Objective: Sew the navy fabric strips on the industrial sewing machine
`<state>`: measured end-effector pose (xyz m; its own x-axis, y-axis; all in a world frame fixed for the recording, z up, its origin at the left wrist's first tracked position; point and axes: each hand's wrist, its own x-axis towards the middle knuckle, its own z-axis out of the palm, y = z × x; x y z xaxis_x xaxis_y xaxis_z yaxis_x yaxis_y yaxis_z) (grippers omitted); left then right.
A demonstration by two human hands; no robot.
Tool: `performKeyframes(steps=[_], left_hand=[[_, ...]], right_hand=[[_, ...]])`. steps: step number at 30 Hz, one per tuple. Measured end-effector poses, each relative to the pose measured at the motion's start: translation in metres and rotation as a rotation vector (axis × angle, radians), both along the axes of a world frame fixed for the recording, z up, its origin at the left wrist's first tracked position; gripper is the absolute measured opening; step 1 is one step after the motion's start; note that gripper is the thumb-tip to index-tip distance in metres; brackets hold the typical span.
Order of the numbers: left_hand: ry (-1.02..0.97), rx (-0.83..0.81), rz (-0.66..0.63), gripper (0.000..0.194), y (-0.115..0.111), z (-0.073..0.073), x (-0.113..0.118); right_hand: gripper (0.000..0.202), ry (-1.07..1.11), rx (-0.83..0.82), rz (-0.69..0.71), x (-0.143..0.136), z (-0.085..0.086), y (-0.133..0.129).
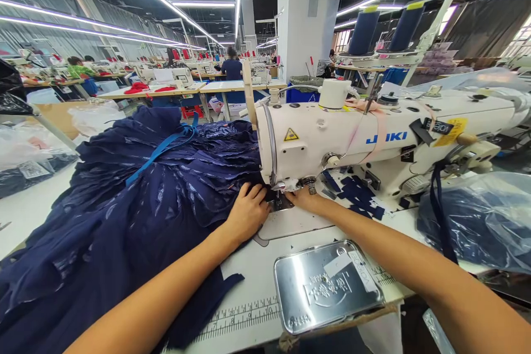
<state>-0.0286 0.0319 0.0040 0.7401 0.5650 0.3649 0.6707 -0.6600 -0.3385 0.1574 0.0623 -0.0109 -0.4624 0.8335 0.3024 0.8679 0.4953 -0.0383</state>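
My left hand (249,211) rests at the edge of a large navy garment pile (166,199), its fingers bent over the cloth just left of the needle. From the right, my right hand (305,199) reaches under the head of the white sewing machine (307,133). Its fingers are drawn together close to the presser foot (279,194). The machine parts partly cover them, and what they pinch is too small to make out. A bright blue strip (160,152) lies across the bunched garments. Small navy fabric pieces (359,196) are scattered on the machine bed behind my right wrist.
A shiny metal tin lid (327,287) lies on the table's front edge, beside a printed ruler scale (244,315). Clear plastic bags with navy cloth (477,221) stand at the right. Navy thread cones (363,32) rise behind the machine. Other people sit at tables farther back.
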Motion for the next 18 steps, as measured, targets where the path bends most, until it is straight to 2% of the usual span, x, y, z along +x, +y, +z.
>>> performKeyframes(steps=[3, 6, 8, 12, 18], left_hand=[[0.081, 0.093, 0.1, 0.021, -0.008, 0.001, 0.002], [0.132, 0.022, 0.177, 0.032, -0.005, 0.005, 0.001], [0.155, -0.049, 0.172, 0.041, 0.002, 0.008, 0.0], [0.166, -0.107, 0.14, 0.041, 0.012, 0.012, -0.001], [0.141, -0.124, 0.143, 0.038, 0.011, 0.015, 0.003]], right_hand=[[0.025, -0.138, 0.005, 0.071, 0.008, 0.004, -0.005], [0.027, -0.166, 0.081, 0.184, 0.017, 0.006, -0.011], [0.024, -0.156, 0.127, 0.207, 0.02, 0.005, -0.015], [0.021, -0.164, 0.148, 0.161, 0.017, 0.002, -0.02], [0.022, -0.147, 0.131, 0.072, 0.008, 0.004, -0.026]])
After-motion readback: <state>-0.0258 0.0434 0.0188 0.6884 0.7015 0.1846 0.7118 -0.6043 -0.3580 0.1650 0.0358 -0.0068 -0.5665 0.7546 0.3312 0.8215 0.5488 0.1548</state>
